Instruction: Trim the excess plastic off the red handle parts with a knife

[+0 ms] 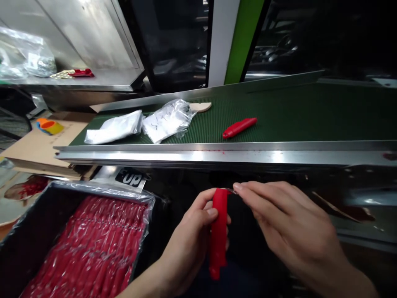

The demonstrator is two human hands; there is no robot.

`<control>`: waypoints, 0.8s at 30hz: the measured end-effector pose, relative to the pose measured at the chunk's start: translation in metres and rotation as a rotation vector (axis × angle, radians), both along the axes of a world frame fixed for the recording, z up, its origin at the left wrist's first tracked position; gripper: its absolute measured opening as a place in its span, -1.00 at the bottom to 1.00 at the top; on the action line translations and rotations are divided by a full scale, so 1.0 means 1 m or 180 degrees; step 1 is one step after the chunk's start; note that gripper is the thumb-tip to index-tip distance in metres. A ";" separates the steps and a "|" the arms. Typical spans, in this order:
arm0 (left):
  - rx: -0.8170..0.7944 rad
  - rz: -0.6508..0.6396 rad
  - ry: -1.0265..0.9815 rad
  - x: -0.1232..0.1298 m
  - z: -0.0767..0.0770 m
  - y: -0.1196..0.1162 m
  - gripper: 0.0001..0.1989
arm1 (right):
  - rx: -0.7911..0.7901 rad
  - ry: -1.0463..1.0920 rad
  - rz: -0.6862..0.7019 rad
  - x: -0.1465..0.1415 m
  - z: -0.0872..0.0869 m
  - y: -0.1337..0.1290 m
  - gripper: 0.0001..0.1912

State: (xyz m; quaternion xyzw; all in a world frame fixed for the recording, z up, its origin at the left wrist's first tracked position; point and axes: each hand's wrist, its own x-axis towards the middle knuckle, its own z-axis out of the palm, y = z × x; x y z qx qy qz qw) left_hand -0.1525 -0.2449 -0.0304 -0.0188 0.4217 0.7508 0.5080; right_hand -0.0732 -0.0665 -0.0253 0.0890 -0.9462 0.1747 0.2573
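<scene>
A: In the head view, where was the piece being worked on?

B: The long red piece (218,227) was off the near side of the green belt (294,111), in the left hand (195,225). That hand was closed round it, thumb on the face turned to the camera and fingers behind.

A: How did its long axis lie?

B: Nearly straight across the belt's length, top end nearest the belt's rail (192,155) and notched end pointing away from it.

A: And the right hand (291,219)?

B: Also on the near side of the belt, further right along it. Its fingertips seemed pinched on a thin dark sliver (231,191) at the red piece's top end. I couldn't tell what the sliver was.

A: So that end lay to the right hand's left?

B: Yes, just beside its fingertips. The left hand was nearer, since it was touching the piece.

A: Anything else red?

B: A second red piece (240,128) lay slantwise on the belt, and a plastic-lined crate (27,248) of similar pieces stood off the belt's near side, towards its left end.
</scene>
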 end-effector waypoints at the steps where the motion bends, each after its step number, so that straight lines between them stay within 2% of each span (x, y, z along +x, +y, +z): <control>1: 0.0016 0.0041 -0.0023 0.002 0.001 -0.003 -0.69 | -0.0029 0.0036 0.0012 0.001 0.000 -0.002 -0.46; 9: -0.0023 0.0121 -0.0089 0.008 0.001 -0.017 -0.67 | -0.0046 0.0056 -0.0012 0.004 0.002 -0.018 -0.57; 24: -0.0037 0.0109 -0.0192 0.010 -0.001 -0.019 -0.70 | 0.0055 0.0014 -0.0002 0.003 0.001 -0.019 -0.61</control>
